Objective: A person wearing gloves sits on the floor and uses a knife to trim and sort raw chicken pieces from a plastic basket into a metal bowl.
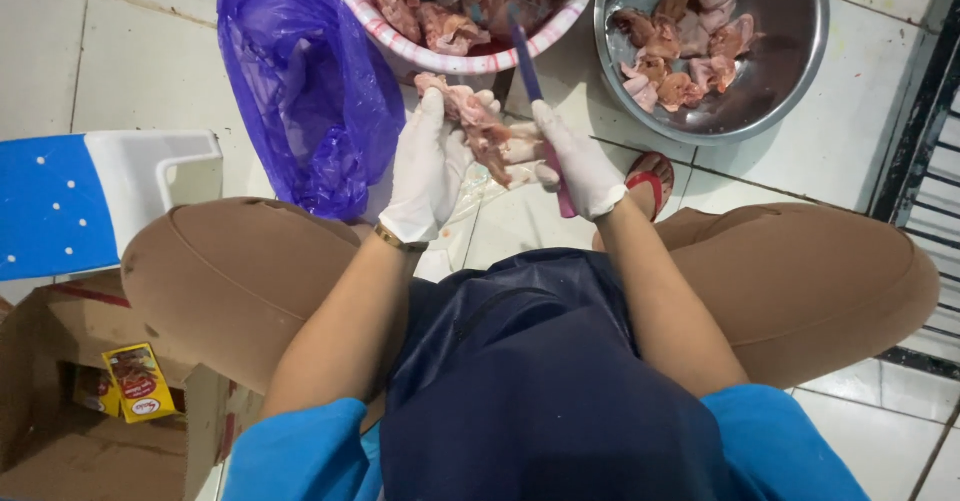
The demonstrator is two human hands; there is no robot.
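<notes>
A cardboard box [60, 401] with yellow packets sat nearest the camera at lower left, beside a blue-and-white plastic stool [100, 196]. The person squatted on the tiled floor [130, 41] in tan trousers and a dark apron.

Between the knees, the left hand [425, 171], in a white glove, had its fingers closed around a piece of raw chicken [480, 126], pale pink, wet and limp. Its long axis ran from upper left down toward the right hand. The right hand [578, 161], also gloved, gripped a knife [530, 71] by its pink handle, blade pointing away; the meat lay just left of it, touching the fingers.

Beyond stood a crumpled purple plastic bag [310, 81], a striped plastic basin [450, 56] of uncut meat, and a steel bowl [790, 51] holding cut pieces.
</notes>
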